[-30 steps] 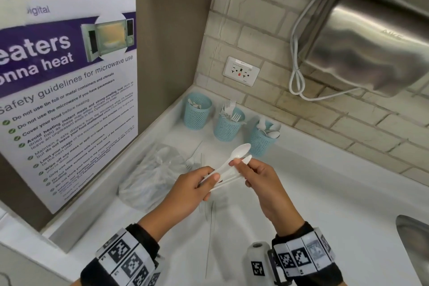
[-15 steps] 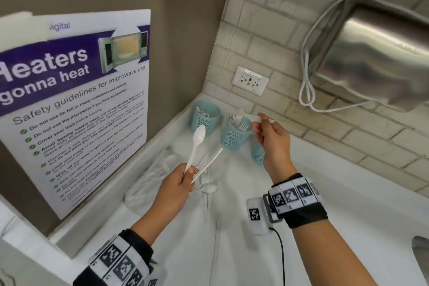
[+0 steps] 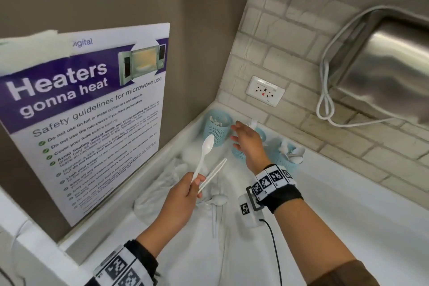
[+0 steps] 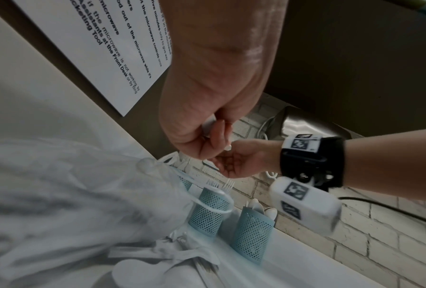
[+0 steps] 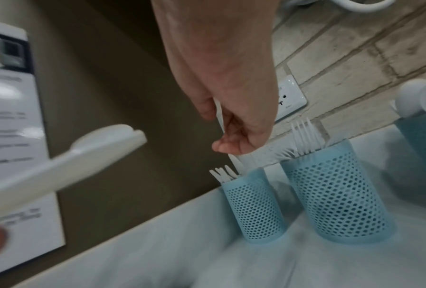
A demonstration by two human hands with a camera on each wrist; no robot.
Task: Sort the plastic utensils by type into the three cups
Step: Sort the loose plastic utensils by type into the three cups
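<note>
Three blue mesh cups stand in the counter corner. The left cup [image 5: 256,206] holds knives, the middle cup [image 5: 335,194] forks, and the right cup [image 3: 287,160] spoons. My right hand [image 5: 229,140] pinches a white plastic knife [image 5: 236,163], tip down, just above the left cup [image 3: 217,127]. In the head view this hand [image 3: 241,137] hides most of the middle cup. My left hand [image 3: 197,183] hovers nearer to me. It grips a white spoon [image 3: 207,146], bowl up, and a second white utensil [image 3: 213,172] whose head is hidden.
Loose white utensils [image 3: 218,202] lie on the white counter [image 3: 348,216] beside a crumpled clear plastic bag [image 3: 160,183]. A microwave safety poster [image 3: 92,111] hangs on the left wall. A wall socket [image 3: 264,90] and a steel appliance [image 3: 383,72] with a looped cable are on the brick wall.
My right hand pulled a knife from the bundle in my left hand and carried it back over the cups, now leftward above the left cup. My left hand keeps the spoon.
</note>
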